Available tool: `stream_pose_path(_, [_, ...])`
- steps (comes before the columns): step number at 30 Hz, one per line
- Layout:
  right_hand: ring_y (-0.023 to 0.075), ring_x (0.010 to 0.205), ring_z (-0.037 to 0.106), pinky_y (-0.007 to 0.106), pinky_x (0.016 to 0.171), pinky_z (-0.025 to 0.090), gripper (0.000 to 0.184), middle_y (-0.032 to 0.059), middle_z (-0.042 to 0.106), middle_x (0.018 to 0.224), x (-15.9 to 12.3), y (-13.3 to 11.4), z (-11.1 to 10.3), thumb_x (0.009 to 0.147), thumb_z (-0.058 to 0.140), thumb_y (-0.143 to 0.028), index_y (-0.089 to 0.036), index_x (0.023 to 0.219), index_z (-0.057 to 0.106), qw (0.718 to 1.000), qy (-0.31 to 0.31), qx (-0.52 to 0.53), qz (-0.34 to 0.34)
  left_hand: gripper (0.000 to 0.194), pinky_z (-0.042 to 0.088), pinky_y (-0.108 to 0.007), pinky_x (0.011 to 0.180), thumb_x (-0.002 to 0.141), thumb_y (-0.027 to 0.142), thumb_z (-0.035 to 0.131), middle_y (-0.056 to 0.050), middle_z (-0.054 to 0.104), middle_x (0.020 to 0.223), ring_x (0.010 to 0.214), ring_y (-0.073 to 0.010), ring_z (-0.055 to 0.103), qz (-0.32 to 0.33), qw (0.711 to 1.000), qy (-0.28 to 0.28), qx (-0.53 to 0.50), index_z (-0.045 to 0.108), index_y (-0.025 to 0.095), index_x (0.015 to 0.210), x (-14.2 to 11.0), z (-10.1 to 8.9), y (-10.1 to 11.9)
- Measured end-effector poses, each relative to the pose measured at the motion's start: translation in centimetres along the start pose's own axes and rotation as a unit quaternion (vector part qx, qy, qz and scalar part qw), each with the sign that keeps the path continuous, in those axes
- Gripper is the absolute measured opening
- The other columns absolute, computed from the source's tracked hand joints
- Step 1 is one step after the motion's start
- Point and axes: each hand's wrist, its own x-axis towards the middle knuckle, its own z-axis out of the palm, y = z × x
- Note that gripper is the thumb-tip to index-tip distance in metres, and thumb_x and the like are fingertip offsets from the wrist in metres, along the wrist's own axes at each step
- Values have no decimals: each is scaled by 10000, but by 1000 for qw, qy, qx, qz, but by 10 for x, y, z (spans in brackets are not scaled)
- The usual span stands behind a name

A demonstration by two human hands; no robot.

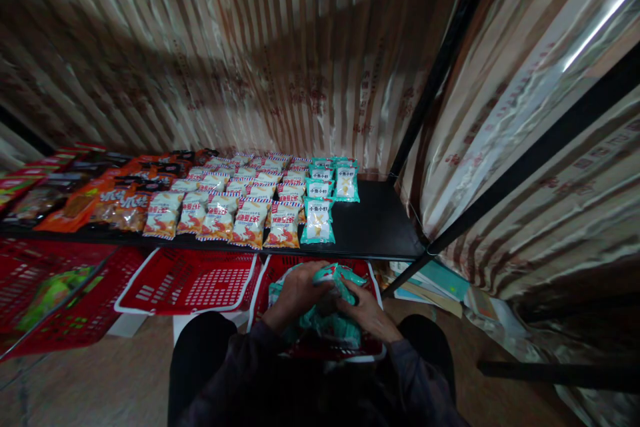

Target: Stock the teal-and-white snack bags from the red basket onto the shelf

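Both my hands are over a red basket (254, 303) with a white rim, between my knees. My left hand (301, 291) is closed on a teal snack bag (327, 271), its fingers pointing right. My right hand (367, 312) grips teal packaging from the other side, fingers bent around it. More teal bags (345, 333) lie in the basket beneath, partly hidden by my hands. On the black shelf ahead, teal-and-white snack bags (319, 220) stand in a column, with a second short column (347, 181) further back on the right.
Rows of white-and-orange snack bags (217, 213) fill the shelf's middle, with orange-and-black bags (123, 203) further left. The black shelf (375, 220) ends at a metal post (425, 73). Other red baskets (200, 280) stand below at left. Flattened cardboard (440, 280) lies under the right end.
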Motion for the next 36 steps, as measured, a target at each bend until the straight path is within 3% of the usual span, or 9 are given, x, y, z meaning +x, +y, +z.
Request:
stream_pose_path(9, [262,965,667,409,888,521,582,41,733,1051,-7,-27,-9,669,750,-547,-215,1142,677,994,63,91,25,358,497,-305,778,775,459,585,-59,734,871,854,-226,654,-8,969,16,-245,727,146,875,21,-25,17])
stream_pose_path(16, [260,948,673,415,891,521,567,39,740,1018,-13,-44,-8,657,759,-559,-229,1111,682,985,91,143,27,389,440,-266,690,698,525,649,-14,667,709,707,-168,578,-39,952,58,-299,716,143,737,34,-26,34])
stream_pose_path(19, [255,961,673,400,881,528,553,45,734,1048,-14,-48,-10,671,754,-558,-234,1112,678,982,78,172,23,401,410,-251,638,684,537,648,-3,632,664,656,-147,534,-20,957,43,-286,706,141,691,36,-32,43])
stream_pose_path(22, [248,994,665,379,879,526,585,51,728,1070,-10,-59,-16,670,746,-583,-242,1138,662,965,110,237,-2,385,371,-236,590,715,515,615,10,590,609,616,-131,495,15,970,21,-242,693,144,647,35,-39,53])
stream_pose_path(25, [238,978,666,350,848,527,562,40,747,983,-3,-79,-25,653,775,-546,-237,1111,674,955,149,256,-16,349,356,-231,580,731,479,598,16,585,585,604,-129,491,36,977,11,-211,709,154,668,34,-44,62])
stream_pose_path(29, [194,706,672,292,663,527,464,16,746,764,3,-103,-29,543,845,-498,-196,877,733,960,146,237,9,288,382,-242,616,702,442,630,2,629,630,648,-148,530,32,973,24,-226,716,167,682,34,-45,66])
stream_pose_path(33, [162,595,639,266,583,501,415,6,733,692,7,-106,-25,505,869,-443,-178,795,734,949,185,253,25,249,429,-261,708,664,407,695,-22,673,723,717,-159,578,28,960,36,-278,712,163,713,34,-45,63])
stream_pose_path(36, [164,583,645,271,574,506,389,6,735,688,11,-102,-21,481,879,-395,-181,770,734,930,216,298,26,330,449,-269,756,640,457,736,-28,678,788,769,-159,592,12,939,46,-342,704,158,777,32,-42,58])
